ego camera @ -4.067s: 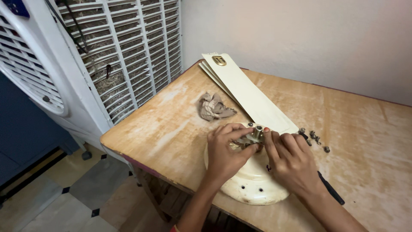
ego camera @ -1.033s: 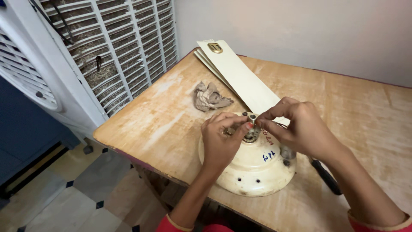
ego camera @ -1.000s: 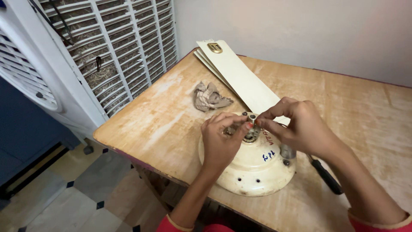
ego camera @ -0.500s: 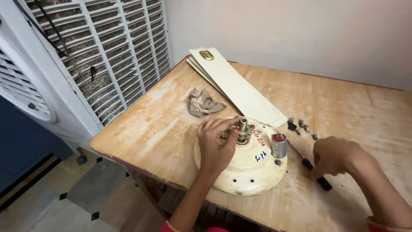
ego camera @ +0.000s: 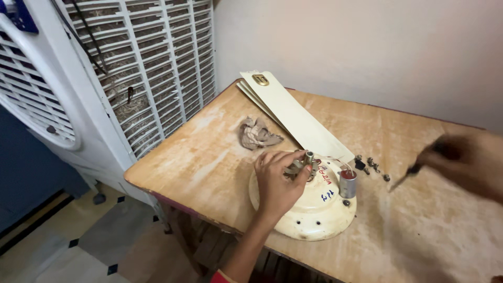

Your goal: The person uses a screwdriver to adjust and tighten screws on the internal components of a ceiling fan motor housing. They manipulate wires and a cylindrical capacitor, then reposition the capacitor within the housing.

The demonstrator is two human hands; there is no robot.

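While resting on the wooden counter (ego camera: 209, 157), round cream metal fan motor housing (ego camera: 309, 209) being steadied, left hand (ego camera: 277, 181) pinching the central brass shaft (ego camera: 308, 159); right hand (ego camera: 466, 160) clenching a blurred dark-handled screwdriver (ego camera: 411, 173). Small loose screws (ego camera: 373, 166) lying beside, seemingly awaiting refitting.

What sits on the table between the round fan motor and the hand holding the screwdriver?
In the head view, a few small dark screws lie scattered between the motor and the right hand.
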